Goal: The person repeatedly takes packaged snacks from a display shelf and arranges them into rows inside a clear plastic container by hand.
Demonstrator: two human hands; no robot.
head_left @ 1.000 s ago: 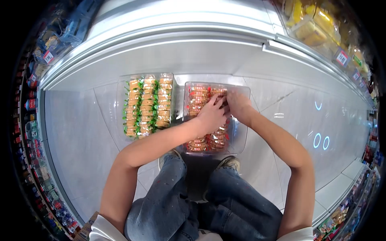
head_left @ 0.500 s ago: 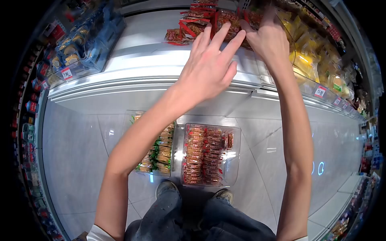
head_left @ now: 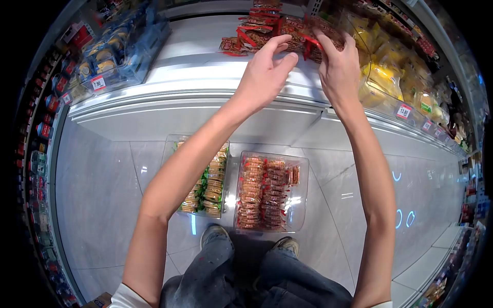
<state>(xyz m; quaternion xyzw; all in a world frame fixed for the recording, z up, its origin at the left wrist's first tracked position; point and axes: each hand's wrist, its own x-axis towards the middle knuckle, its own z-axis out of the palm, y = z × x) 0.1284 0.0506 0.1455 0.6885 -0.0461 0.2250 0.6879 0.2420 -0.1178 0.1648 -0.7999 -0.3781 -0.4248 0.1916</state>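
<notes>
My left hand (head_left: pixel 267 72) is over the shelf's front part, its fingers bent and thumb apart, just below a pile of red-trimmed snack packets (head_left: pixel 257 32). To its right my right hand (head_left: pixel 339 66) has thumb and fingers around the near edge of a red-edged packet (head_left: pixel 323 35). On the floor below stands a clear bin (head_left: pixel 302 205) with two long rows of red-wrapped packets (head_left: pixel 250 192) and a short third row at its upper right. A second clear bin with green-trimmed packets (head_left: pixel 214 185) is left of it, partly hidden by my left forearm.
A blue bin of packets (head_left: pixel 136 64) with a price tag stands on the shelf (head_left: pixel 195 66) at left. Yellow packets (head_left: pixel 382 77) fill a clear bin at right. My shoes (head_left: pixel 216 234) are on the floor just below the floor bins.
Both hands have gone from the red-packet bin up to the shelf. Since the last earlier frame, my left hand's fingers have bent, and my right hand has drawn a packet slightly nearer.
</notes>
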